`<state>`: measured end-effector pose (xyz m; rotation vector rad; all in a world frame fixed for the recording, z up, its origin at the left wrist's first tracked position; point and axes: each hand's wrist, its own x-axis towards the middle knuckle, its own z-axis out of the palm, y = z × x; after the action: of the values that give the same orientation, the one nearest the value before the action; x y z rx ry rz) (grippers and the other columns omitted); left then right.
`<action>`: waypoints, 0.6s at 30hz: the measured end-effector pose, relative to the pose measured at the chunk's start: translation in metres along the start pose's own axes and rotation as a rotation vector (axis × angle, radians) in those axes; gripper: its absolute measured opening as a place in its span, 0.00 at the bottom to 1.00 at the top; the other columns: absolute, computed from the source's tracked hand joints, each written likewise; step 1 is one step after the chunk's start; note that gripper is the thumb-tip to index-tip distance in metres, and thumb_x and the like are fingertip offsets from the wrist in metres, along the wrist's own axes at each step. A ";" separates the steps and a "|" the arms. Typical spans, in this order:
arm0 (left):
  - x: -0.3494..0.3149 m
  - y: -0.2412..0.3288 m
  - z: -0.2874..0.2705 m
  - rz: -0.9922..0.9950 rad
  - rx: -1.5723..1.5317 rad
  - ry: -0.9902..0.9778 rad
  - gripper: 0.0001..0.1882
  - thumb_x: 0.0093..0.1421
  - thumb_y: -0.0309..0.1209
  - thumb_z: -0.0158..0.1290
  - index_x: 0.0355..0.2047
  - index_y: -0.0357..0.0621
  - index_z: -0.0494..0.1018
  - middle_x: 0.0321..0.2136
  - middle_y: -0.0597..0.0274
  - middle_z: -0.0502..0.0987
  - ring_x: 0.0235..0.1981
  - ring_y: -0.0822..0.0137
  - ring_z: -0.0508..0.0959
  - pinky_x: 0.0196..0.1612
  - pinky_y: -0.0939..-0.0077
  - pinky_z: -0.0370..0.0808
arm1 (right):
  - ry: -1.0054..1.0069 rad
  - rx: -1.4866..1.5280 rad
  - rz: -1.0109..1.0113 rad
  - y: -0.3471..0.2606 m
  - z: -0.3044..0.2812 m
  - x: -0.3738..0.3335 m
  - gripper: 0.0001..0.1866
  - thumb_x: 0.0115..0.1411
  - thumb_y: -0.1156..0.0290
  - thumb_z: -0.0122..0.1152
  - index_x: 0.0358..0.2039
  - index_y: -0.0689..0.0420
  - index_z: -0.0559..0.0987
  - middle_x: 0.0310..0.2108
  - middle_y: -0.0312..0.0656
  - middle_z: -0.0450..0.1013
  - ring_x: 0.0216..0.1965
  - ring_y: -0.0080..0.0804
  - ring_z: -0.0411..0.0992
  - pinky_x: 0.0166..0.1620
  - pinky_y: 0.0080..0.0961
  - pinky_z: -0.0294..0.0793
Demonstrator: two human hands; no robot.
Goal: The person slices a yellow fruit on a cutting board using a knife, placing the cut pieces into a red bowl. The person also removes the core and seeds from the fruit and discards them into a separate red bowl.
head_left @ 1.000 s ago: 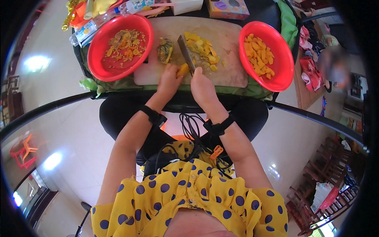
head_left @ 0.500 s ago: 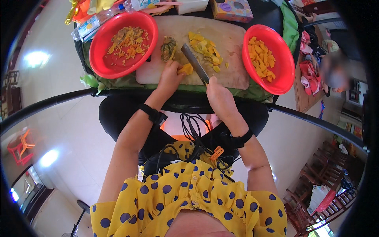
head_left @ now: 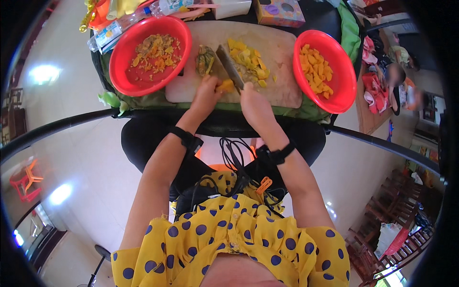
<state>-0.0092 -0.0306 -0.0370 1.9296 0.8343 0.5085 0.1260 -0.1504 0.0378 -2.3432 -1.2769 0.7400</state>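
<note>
Right hand [head_left: 253,103] pulls in closer to left hand [head_left: 206,93]; knife [head_left: 230,67] blade now stands steeper beside the orange piece [head_left: 225,86].

A colourful rectangular carton [head_left: 279,10] and a labelled clear plastic bottle [head_left: 107,34] stand beyond the knife-holding right hand [head_left: 253,103].

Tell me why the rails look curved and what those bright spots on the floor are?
In the head view the fisheye lens bends the dark rail toward the rim; the spots are glare on the shiny floor. The cutting board, knife and both hands, left hand and right hand, look sharp; the dark corners are lens edge.
</note>
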 end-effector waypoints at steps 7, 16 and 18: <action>0.002 -0.004 0.002 0.049 0.045 0.042 0.16 0.52 0.25 0.64 0.36 0.34 0.70 0.35 0.48 0.70 0.35 0.50 0.73 0.39 0.61 0.71 | -0.104 -0.111 0.048 -0.014 -0.035 -0.039 0.13 0.71 0.63 0.35 0.38 0.62 0.63 0.32 0.64 0.74 0.38 0.65 0.73 0.42 0.56 0.70; 0.002 -0.002 0.002 0.110 0.141 0.021 0.16 0.51 0.26 0.64 0.33 0.34 0.68 0.35 0.45 0.69 0.37 0.42 0.72 0.40 0.56 0.70 | -0.107 -0.048 0.040 -0.019 -0.019 -0.028 0.15 0.71 0.65 0.32 0.40 0.66 0.63 0.33 0.63 0.75 0.39 0.64 0.73 0.43 0.54 0.72; 0.002 0.001 0.005 0.124 0.166 0.025 0.15 0.52 0.25 0.64 0.33 0.35 0.68 0.35 0.45 0.70 0.38 0.42 0.72 0.41 0.56 0.70 | -0.097 -0.059 0.065 -0.015 -0.009 -0.019 0.15 0.71 0.66 0.32 0.41 0.66 0.64 0.33 0.63 0.75 0.40 0.64 0.74 0.43 0.54 0.72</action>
<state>-0.0047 -0.0326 -0.0382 2.1410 0.7964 0.5531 0.1128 -0.1593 0.0584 -2.4336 -1.2838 0.8567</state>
